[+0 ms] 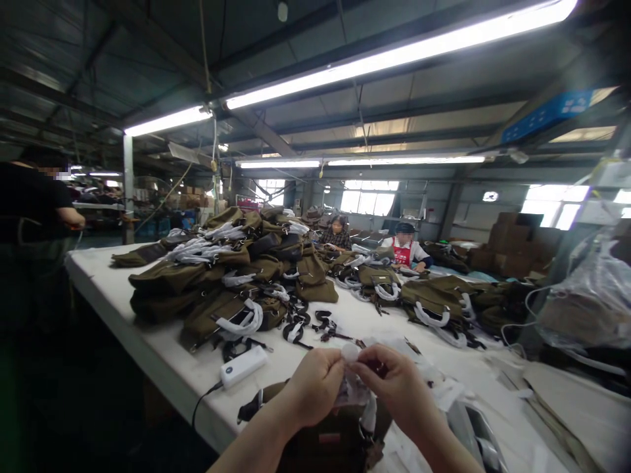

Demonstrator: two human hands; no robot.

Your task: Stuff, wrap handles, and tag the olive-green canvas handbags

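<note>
My left hand (318, 384) is closed, its thumb and fingertips pinching the edge of a small white round piece (350, 353). From the other side my right hand (394, 381) pinches at the same piece, thumb against forefinger. Clear crinkled plastic (352, 391) hangs just below the fingertips; whether it is joined to the white piece I cannot tell. Beneath both hands lies a dark olive bag (308, 443) with a small reddish label and a handle (369, 417) wrapped in white, partly hidden by my forearms.
A tall heap of olive bags (266, 256) covers the table's left middle. Near it lie dark straps (296, 328) and a white power bank (244, 366) with a black cable. More bags (434, 295) sit to the right. A co-worker in a red apron (403, 253) sits across the table.
</note>
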